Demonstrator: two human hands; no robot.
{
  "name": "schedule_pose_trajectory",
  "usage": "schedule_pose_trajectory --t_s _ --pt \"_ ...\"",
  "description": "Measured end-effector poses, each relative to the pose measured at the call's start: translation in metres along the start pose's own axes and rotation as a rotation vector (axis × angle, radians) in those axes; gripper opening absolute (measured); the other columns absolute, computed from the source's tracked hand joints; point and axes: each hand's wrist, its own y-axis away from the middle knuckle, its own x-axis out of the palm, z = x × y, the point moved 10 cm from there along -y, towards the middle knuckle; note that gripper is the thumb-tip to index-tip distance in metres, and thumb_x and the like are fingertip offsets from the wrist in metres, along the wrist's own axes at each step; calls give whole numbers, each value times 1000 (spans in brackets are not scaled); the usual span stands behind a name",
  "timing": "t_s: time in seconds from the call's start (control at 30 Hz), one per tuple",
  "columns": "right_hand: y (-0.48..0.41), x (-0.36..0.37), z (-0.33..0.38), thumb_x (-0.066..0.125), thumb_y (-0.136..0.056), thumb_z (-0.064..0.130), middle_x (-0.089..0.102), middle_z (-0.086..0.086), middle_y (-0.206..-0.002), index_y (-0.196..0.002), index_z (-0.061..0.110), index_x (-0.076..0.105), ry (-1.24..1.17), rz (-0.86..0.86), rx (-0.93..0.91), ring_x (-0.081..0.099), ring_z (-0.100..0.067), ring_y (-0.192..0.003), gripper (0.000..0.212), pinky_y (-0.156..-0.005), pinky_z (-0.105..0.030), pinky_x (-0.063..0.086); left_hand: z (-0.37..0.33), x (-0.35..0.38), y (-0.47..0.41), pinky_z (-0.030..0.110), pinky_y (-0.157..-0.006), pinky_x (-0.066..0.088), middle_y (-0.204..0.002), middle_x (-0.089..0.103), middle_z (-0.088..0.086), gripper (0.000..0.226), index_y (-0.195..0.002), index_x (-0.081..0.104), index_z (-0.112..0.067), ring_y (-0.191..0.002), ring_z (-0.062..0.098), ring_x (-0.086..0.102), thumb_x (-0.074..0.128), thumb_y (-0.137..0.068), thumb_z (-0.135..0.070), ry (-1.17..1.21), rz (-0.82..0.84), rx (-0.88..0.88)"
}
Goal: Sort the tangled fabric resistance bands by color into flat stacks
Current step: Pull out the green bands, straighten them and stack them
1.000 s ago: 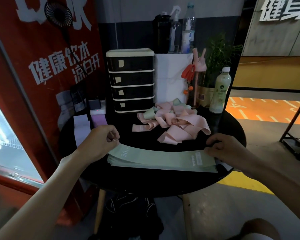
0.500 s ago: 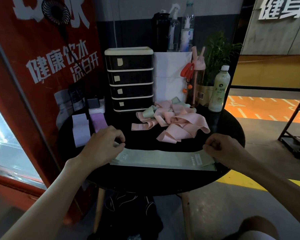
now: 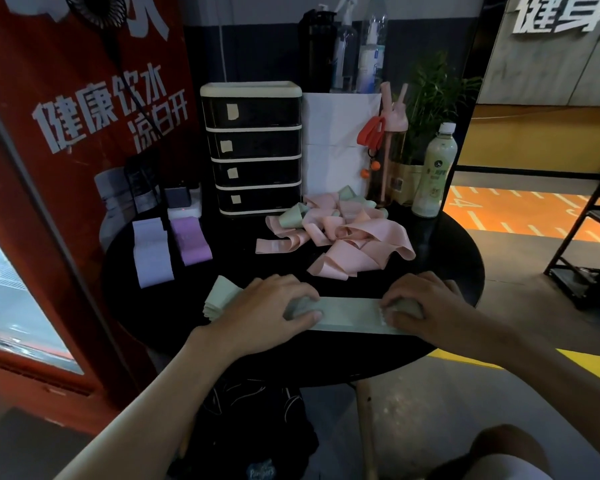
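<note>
Bands (image 3: 347, 311) lie flat, stacked, pale green.

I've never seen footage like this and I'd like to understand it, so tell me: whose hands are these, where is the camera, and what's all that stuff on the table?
No machine here: these are a person's two bare hands, filmed by one camera worn on the head, looking forward and down. The left hand and right hand both grip the green stack of flat fabric bands at the front of a round black table. Behind it lies the pink heap, tangled bands with a few green ones mixed in. On the left lie a pale lilac stack and a purple stack, already sorted. At the back stand a drawer unit and a bottle.
</note>
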Motion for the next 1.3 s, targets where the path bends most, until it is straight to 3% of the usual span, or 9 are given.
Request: schedule_pose_trajectory --t_s 0.17,0.37,0.5,0.6,0.73,0.9,1.0,1.13,1.3 --pt "-22 -10 19 64 -81 40 53 26 -97 -83 44 62 -8 24 -77 43 -5 -108 5 -98 -46 35 -1 1 4 29 -89 37 -113 57 -24 44 -116 59 -42 -103 1 50 37 -89 -69 -61 -85 12" --pt "-92 -15 69 62 -90 22 62 14 -93 -93 23 70 -146 -63 -199 56 -9 -99 8 -80 -38 43 -4 -1 5 28 -86 37 -111 58 -21 48 -115 61 -40 -102 2 50 33 -89 -69 -121 -110 23" --pt "-159 -8 71 64 -87 23 64 7 -93 -102 14 71 -175 -162 -150 63 -18 -91 18 -84 -45 52 -4 0 5 34 -88 39 -113 59 -17 51 -116 61 -38 -105 7 53 30 -89 -69 -147 -108 14" --pt "-205 6 56 59 -78 41 65 1 -114 -113 25 68 -136 -112 -32 58 -23 -108 40 -97 -47 46 -3 0 6 32 -88 38 -117 59 -18 52 -118 60 -39 -108 7 52 30 -89 -69 -153 -111 14" --pt "-242 25 35 61 -83 32 58 -4 -128 -126 39 59 -156 -33 113 47 -29 -117 43 -107 -45 36 -5 -2 7 33 -83 38 -115 60 -17 42 -114 60 -39 -104 10 53 37 -91 -65 -150 -145 49" --pt "-255 45 36 51 -89 23 40 2 -150 -135 41 52 -24 93 139 23 -33 -140 49 -117 -56 2 -7 -3 8 38 -84 40 -112 59 -15 40 -112 60 -37 -102 11 53 38 -93 -63 -154 -164 71" --pt "-258 40 38 53 -88 14 46 -3 -144 -134 33 56 -90 30 120 36 -27 -134 50 -113 -38 20 -7 -4 8 38 -85 41 -111 59 -14 40 -111 60 -36 -101 12 53 37 -93 -64 -157 -161 74" --pt "-253 13 42 56 -90 3 62 -2 -123 -123 11 67 -325 -147 76 58 -18 -110 35 -78 -8 40 -8 -3 8 39 -85 41 -113 60 -14 40 -112 60 -36 -102 13 54 37 -93 -64 -170 -165 79" --pt "-232 -33 54 59 -88 -1 68 -5 -111 -110 8 72 -435 -296 -6 63 -11 -95 27 -89 -22 51 -6 -3 10 35 -87 42 -114 60 -16 39 -115 61 -37 -104 9 55 41 -93 -63 -154 -198 86"
